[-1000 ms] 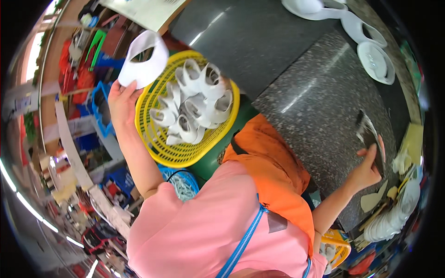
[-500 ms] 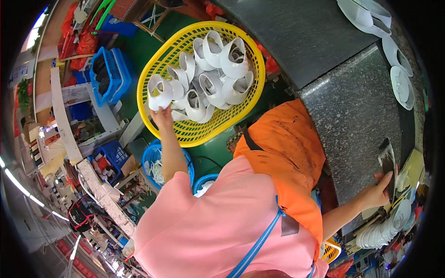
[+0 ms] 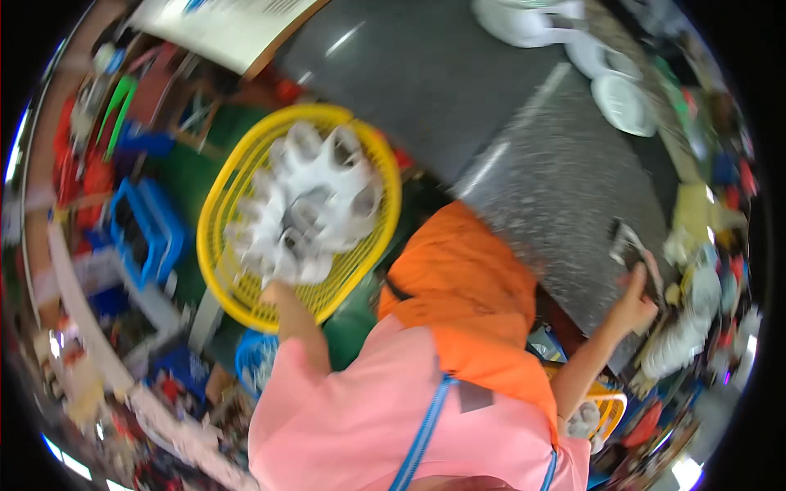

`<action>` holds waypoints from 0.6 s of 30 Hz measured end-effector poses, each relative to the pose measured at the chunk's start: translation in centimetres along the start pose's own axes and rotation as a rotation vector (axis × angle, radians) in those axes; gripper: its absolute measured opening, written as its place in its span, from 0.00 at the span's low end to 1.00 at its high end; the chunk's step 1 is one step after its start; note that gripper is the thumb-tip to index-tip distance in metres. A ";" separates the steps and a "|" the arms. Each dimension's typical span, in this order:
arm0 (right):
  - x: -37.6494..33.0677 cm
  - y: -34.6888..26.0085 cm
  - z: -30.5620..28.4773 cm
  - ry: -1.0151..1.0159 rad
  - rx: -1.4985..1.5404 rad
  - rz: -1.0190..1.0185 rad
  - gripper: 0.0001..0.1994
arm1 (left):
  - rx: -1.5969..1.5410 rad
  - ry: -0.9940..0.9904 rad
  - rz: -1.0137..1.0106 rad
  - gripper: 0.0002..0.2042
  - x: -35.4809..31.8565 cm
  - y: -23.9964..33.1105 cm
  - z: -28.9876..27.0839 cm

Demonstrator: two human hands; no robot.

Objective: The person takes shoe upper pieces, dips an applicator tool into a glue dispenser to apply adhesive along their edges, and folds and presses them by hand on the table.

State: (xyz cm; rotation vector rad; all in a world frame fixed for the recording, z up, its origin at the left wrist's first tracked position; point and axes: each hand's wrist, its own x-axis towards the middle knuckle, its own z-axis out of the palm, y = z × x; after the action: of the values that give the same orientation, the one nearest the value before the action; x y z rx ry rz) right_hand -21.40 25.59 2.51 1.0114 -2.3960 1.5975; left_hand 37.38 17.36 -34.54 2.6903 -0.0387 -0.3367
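My left hand (image 3: 282, 300) reaches over the near rim of a yellow plastic basket (image 3: 214, 282), close against the white pieces inside. Blur hides whether its fingers hold one. Those hollow, rounded, glossy white pieces (image 3: 315, 196), shaped like shoe uppers with openings, lie piled together. Out to the right, my right hand (image 3: 632, 309) is closed on a thin, dark, flat thing with a pale edge (image 3: 632, 243), above the speckled dark worktop (image 3: 565, 196). Its exact kind is smeared by motion.
More white pieces (image 3: 622, 104) line the worktop's far right edge. A stack of white pieces (image 3: 675, 348) lies beyond my right hand. Blue baskets (image 3: 147, 237) stand at the left, and another blue basket (image 3: 250, 360) sits below the yellow one. An orange basket (image 3: 610, 409) is by my right arm.
The whole view has shifted and blurred, with the yellow basket now lower and further left. My left hand stays at the basket's near side; my right hand still has the dark flat thing.
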 end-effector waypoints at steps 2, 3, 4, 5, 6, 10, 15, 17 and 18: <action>-0.1 0.2 1.4 -0.021 0.142 0.090 0.12 | -0.199 0.201 0.299 0.13 -3.4 8.2 -5.7; 0.0 -0.3 1.9 -0.030 0.187 0.124 0.12 | -0.479 0.166 0.554 0.12 -5.1 12.7 -6.3; 0.0 -0.6 2.1 -0.035 0.214 0.144 0.11 | -0.754 0.121 0.804 0.11 -7.2 17.3 -6.8; -0.1 -0.5 2.1 -0.028 0.224 0.165 0.11 | -0.864 -0.129 0.979 0.14 -15.3 22.7 -9.3; 0.1 -0.4 2.0 -0.035 0.248 0.185 0.11 | -0.812 -0.181 1.250 0.12 -21.9 26.6 -11.1; 0.2 0.0 1.0 -0.010 0.337 0.203 0.10 | -0.689 -0.344 2.264 0.22 -43.5 37.2 -11.7; 1.0 0.8 0.6 -0.002 0.361 0.251 0.11 | -0.518 -0.255 2.219 0.29 -52.6 46.3 -6.0; 1.3 1.2 0.5 0.019 0.348 0.284 0.11 | -0.394 -0.274 2.336 0.30 -53.9 47.5 -4.8; 1.5 1.4 0.3 0.028 0.351 0.283 0.11 | -0.260 -0.290 2.436 0.30 -54.3 48.2 -4.3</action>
State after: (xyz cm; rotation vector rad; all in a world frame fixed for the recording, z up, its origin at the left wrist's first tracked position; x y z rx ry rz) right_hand -23.25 24.95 1.89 0.7038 -2.3762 2.1714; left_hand -13.10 -20.39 1.74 0.7334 -2.4665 0.1336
